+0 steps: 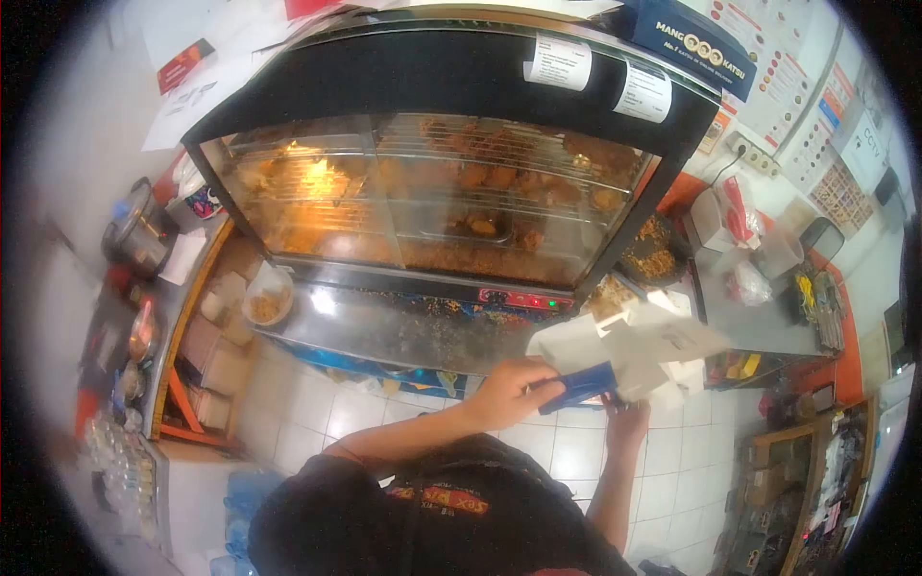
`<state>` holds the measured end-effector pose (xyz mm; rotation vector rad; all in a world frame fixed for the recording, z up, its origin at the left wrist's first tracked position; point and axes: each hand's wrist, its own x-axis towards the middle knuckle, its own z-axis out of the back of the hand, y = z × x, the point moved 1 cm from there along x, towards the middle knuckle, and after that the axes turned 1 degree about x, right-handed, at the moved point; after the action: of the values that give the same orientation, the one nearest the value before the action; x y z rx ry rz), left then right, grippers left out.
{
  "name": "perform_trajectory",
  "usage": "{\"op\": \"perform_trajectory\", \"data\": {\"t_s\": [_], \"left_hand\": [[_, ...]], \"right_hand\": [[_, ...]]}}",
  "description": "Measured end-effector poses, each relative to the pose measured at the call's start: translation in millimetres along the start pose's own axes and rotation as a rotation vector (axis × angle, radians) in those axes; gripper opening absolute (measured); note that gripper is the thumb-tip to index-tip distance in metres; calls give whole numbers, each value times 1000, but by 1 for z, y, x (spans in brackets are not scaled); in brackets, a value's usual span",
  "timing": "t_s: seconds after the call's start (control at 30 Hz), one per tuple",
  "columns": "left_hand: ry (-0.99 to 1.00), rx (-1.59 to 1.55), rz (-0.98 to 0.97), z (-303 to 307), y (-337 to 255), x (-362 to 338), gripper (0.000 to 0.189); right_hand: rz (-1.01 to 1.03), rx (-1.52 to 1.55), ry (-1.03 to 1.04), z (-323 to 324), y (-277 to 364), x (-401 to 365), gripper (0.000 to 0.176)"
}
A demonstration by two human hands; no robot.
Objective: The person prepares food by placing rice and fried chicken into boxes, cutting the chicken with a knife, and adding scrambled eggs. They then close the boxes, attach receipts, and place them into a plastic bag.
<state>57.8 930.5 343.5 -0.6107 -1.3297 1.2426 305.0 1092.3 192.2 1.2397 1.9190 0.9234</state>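
Observation:
An unfolded cardboard food box (658, 350), white inside with a dark blue outer panel, is held in front of my body, to the right of centre. My left hand (514, 392) is closed on the blue panel, thumb on top. At the box's lower side my right hand (627, 422) grips its edge from beneath; some of its fingers are hidden behind the card. The white flaps stand open and spread out, slightly blurred, over the right end of the steel counter (384, 331).
A heated glass display cabinet (432, 202) with fried food on racks stands on the counter. A plastic tub (268, 296) of crumbs sits at its left. Right of the cabinet is a pan of crumbs (650, 250). Shelves (206, 355) flank the left, bottles (120, 470) below them.

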Motion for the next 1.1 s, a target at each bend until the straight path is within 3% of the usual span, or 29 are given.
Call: {"op": "perform_trajectory", "data": {"t_s": [0.03,0.07,0.1,0.17,0.2,0.23,0.27,0.3,0.33,0.37,0.4,0.43,0.47,0.5,0.53,0.6,0.67,0.73,0.83,0.97,1.03,1.07,1.1], "left_hand": [[4,44,-47,5,-1,-4,11],[12,43,-16,9,2,-10,12],[11,38,-4,9,7,-19,12],[-25,-223,231,9,21,-34,14],[21,-191,295,12,27,-42,19],[31,-192,291,14,38,-52,19],[63,-253,445,12,53,-64,22],[117,-309,598,10,62,-76,26],[165,-239,593,8,63,-88,30],[256,-172,561,5,65,-91,34],[267,-238,645,3,44,-87,36],[316,-289,719,3,31,-79,38],[316,-424,778,-2,60,-89,39],[229,-529,810,-9,53,-82,38],[314,-681,855,-10,67,-77,35],[607,-509,917,-9,111,-72,73],[686,-364,870,-10,117,-62,66],[717,-246,782,-24,119,-49,60],[738,-137,620,-42,126,-42,50],[753,-106,508,-58,124,-34,42],[815,-329,632,-62,96,-22,44],[815,-334,627,-64,81,-17,44],[680,-631,626,-65,64,-14,45]], "right_hand": [[-71,43,26,10,-5,11,67],[-129,-4,-240,2,-3,9,53],[-138,-10,-246,6,-9,4,53],[-21,-128,-500,17,-23,0,41],[122,-147,-423,-4,-20,-16,35],[305,-367,-264,-29,-18,-30,29],[245,-386,-156,-74,1,-52,25],[386,-742,-76,-114,15,-72,24],[443,-677,164,-121,17,-82,28],[448,-844,261,-116,6,-79,32],[107,-599,318,-122,-1,-82,34],[509,-858,384,-134,16,-78,34],[583,-894,389,-134,14,-74,35],[665,-857,305,-128,8,-71,34],[715,-895,228,-122,4,-71,32],[723,-934,82,-116,14,-82,26],[683,-937,-24,-126,9,-99,22],[685,-1258,56,-114,4,-104,20],[540,-1035,65,-93,4,-110,16],[517,-1026,52,-82,11,-131,12],[694,-865,-100,-71,18,-138,29],[696,-871,-99,-64,22,-140,29],[672,-814,-351,-54,28,-142,41]]}}
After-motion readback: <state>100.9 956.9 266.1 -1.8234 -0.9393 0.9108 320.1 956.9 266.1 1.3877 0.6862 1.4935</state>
